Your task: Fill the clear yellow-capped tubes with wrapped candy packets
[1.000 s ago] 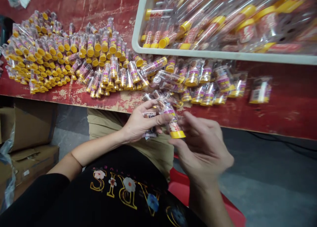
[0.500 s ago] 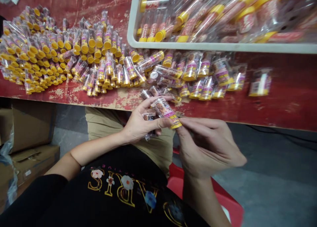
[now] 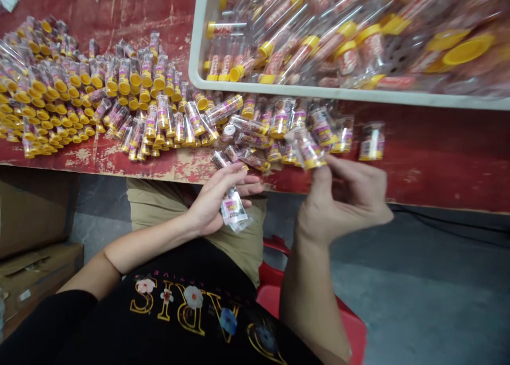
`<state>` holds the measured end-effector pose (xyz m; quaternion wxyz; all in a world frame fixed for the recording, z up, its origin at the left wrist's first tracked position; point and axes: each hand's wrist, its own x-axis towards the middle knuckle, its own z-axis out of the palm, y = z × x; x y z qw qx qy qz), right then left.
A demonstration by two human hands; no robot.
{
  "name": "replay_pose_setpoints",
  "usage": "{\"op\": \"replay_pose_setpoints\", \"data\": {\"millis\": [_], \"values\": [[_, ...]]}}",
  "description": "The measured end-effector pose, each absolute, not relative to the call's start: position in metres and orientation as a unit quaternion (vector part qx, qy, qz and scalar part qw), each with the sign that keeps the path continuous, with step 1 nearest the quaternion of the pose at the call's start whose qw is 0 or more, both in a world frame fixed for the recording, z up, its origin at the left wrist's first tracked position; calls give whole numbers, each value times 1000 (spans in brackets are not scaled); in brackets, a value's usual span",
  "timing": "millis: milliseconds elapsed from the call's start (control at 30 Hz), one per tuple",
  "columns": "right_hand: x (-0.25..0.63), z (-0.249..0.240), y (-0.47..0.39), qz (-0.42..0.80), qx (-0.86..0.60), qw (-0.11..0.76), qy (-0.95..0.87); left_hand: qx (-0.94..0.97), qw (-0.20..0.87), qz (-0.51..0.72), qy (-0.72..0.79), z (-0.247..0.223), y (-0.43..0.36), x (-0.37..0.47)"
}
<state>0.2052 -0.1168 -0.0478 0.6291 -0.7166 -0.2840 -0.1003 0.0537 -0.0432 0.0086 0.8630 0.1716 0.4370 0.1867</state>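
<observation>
Between the thumb and fingers of my right hand (image 3: 342,195) is a small clear tube (image 3: 308,148) with a yellow cap, held by its capped end over the table's front edge, near the loose tubes. My left hand (image 3: 219,197), palm up with its fingers loosely curled, holds clear plastic wrappers (image 3: 234,208) with printed labels in front of the table. Just beyond its fingertips lie a few wrapped tubes (image 3: 255,159). One labelled tube (image 3: 372,142) stands apart on the right.
Across the left of the red table (image 3: 438,158) spreads a large pile of yellow-capped tubes (image 3: 59,88). A white crate (image 3: 338,93) of larger tubes sits at the back right. Cardboard boxes (image 3: 35,211) are at lower left, a red stool (image 3: 353,322) beneath me.
My right hand has carried the tube away from my left hand, up and to the right over the table. The left fingers have let go of that tube and loosened. The view has shifted slightly.
</observation>
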Motion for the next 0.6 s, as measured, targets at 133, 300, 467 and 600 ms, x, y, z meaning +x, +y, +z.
{"op": "replay_pose_setpoints", "data": {"millis": [133, 300, 467, 600], "values": [[244, -78, -110, -144, -739, 559, -348, 150, 870, 197, 428, 13, -44, 44], [268, -72, -116, -87, -750, 476, -451, 158, 871, 250, 391, 16, -38, 33], [328, -35, -42, -82, -829, 391, -391, 183, 867, 247, 391, 10, -32, 42], [365, -4, 15, 19, -921, 174, -348, 222, 852, 250, 403, 7, -32, 49]]}}
